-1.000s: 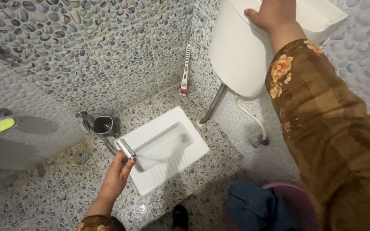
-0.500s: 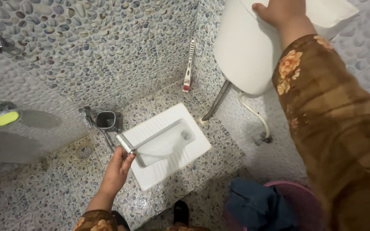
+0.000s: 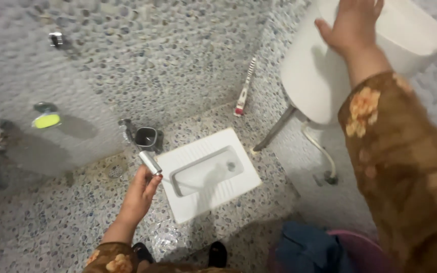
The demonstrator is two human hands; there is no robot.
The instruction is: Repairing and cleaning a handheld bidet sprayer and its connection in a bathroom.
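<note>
down by the left hand [image 3: 138, 196] is the metal spray nozzle [image 3: 150, 163], a bidet-type sprayer head from the look of it. the fingers are wrapped around its lower end, so that hand is closed on it, and the shiny barrel sticks up and away from the palm. its long axis runs roughly from the fingertips toward the small dark cup [image 3: 146, 136] just beyond it, slanting a bit to the left. just right of that hand sits the white squat toilet pan [image 3: 211, 174], set flush in the pebble floor [image 3: 51, 222], with the nozzle hanging over its near left corner. i can't tell if any water is coming out.

up and well off to the right, the right hand [image 3: 350, 25] lies flat with fingers spread on top of the white cistern [image 3: 319, 76], not gripping anything, just resting or pressing on the lid. the brown flowered sleeve [image 3: 405, 167] fills most of that side. so the left hand is the one on the nozzle and by far the nearer one to the pan.

between the two hands, against the pebble wall, a red and white brush [image 3: 244, 88] leans nearly upright. below the right arm there's a pink bucket [image 3: 360, 247] with blue cloth [image 3: 307, 247] in it.
</note>
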